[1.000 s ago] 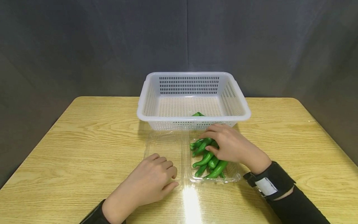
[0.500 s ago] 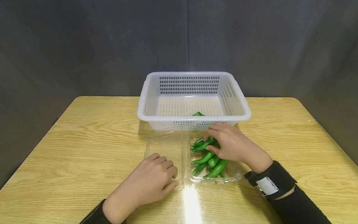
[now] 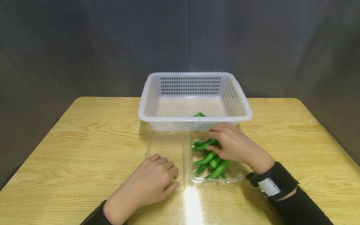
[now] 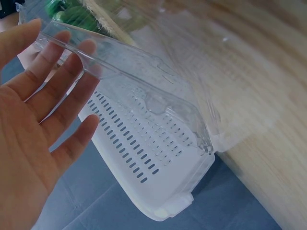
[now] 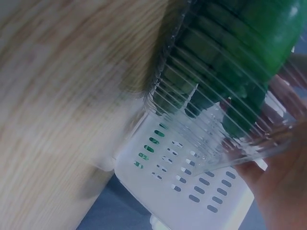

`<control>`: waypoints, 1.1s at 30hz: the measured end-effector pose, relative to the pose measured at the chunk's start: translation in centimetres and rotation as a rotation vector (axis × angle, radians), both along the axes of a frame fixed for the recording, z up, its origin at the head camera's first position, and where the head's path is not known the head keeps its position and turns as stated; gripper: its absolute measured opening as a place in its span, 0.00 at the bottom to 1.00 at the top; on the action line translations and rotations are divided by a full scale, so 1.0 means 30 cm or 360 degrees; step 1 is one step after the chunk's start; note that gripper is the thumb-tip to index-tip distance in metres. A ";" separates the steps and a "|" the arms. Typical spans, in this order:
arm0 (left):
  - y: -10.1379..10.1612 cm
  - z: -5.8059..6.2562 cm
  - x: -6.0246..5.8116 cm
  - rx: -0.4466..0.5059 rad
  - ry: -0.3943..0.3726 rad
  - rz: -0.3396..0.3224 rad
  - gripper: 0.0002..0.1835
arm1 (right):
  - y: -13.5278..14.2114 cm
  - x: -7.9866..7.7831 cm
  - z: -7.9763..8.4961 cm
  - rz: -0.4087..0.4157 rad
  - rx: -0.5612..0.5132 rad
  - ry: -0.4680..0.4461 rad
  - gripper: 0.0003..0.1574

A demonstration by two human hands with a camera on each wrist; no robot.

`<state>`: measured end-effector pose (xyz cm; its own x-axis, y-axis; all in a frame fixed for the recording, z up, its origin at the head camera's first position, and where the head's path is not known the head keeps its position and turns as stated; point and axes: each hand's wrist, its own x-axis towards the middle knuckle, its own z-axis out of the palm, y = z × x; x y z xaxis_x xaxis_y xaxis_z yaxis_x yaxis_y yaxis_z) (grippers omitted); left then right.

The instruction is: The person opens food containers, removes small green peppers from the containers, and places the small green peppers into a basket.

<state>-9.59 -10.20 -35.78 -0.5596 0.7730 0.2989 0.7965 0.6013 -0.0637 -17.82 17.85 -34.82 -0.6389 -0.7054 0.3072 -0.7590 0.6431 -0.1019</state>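
My left hand (image 3: 153, 178): fingers loose and apart, beside the clear lid (image 3: 168, 145) | peppers (image 3: 214, 162): glossy bright green, slim, some curved, heaped in the clear box (image 3: 234, 175) | my right hand (image 3: 232, 145): thumb and fingers pinching one shiny, gently bent pepper (image 3: 203, 146) at the heap's far end | white basket (image 3: 197, 119): slotted, just beyond, some green inside

"Are any words, numbers or signs showing?"
"I'm reading none, in the head view or either wrist view."
"Is the white patch (image 3: 269, 187) on the wristband (image 3: 285, 178) carrying print?"
"Nothing legible is showing there."
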 end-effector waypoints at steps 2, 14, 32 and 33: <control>0.000 0.001 0.000 -0.0004 -0.0003 0.0004 0.12 | 0.000 -0.001 0.000 0.0002 0.0001 0.0008 0.12; 0.001 0.002 -0.001 -0.0017 -0.0002 0.0005 0.13 | 0.000 0.001 0.014 0.0052 -0.0025 0.0082 0.11; 0.002 0.006 0.000 -0.0037 -0.0006 0.0015 0.12 | -0.005 0.025 0.049 -0.0026 0.0005 -0.0037 0.10; 0.002 0.006 0.001 -0.0037 -0.0005 0.0016 0.12 | -0.004 0.026 0.051 -0.0030 0.0004 -0.0042 0.10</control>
<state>-9.57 -10.14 -35.59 -0.5682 0.7741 0.2791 0.7908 0.6075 -0.0749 -17.06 17.74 -33.29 -0.6601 -0.6938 0.2879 -0.7437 0.6577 -0.1201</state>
